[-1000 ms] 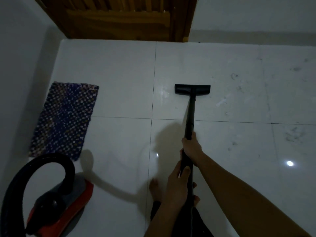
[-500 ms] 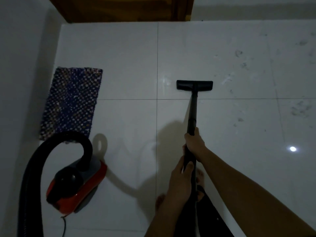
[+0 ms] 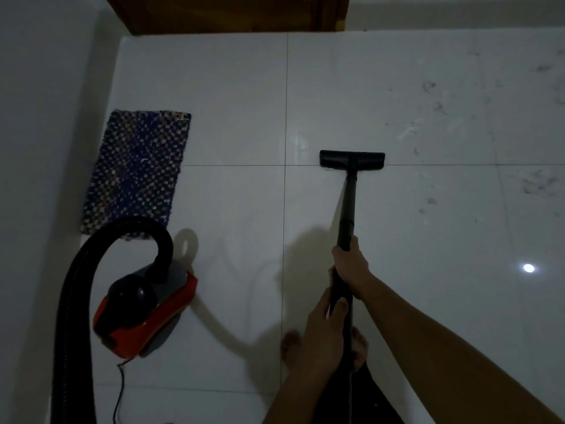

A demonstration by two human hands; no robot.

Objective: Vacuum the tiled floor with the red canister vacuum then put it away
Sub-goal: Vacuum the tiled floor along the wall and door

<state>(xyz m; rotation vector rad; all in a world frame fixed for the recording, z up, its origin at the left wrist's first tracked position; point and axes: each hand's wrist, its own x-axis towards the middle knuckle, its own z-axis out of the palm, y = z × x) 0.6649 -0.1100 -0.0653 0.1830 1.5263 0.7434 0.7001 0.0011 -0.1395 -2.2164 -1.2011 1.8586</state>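
Note:
The red canister vacuum (image 3: 143,310) sits on the white tiled floor (image 3: 232,96) at the lower left, and its thick black hose (image 3: 91,258) arches up and down along the left side. A black wand (image 3: 347,206) runs from my hands to the flat floor nozzle (image 3: 351,160), which rests across a tile joint in the middle. My right hand (image 3: 350,264) grips the wand higher up the tube. Just below it, my left hand (image 3: 324,328) is wrapped around the same wand.
A blue patterned mat (image 3: 137,169) lies by the left wall, just beyond the canister. A wooden door (image 3: 226,13) closes the far end. Dust and hair marks (image 3: 428,130) speckle the tiles to the right. My bare feet (image 3: 292,344) stand under the wand. A thin cord (image 3: 119,393) trails from the canister.
The view has shifted backwards: the nozzle has come towards me, from the far tile onto the joint. More of the canister and its hose shows. Both hands keep their grip.

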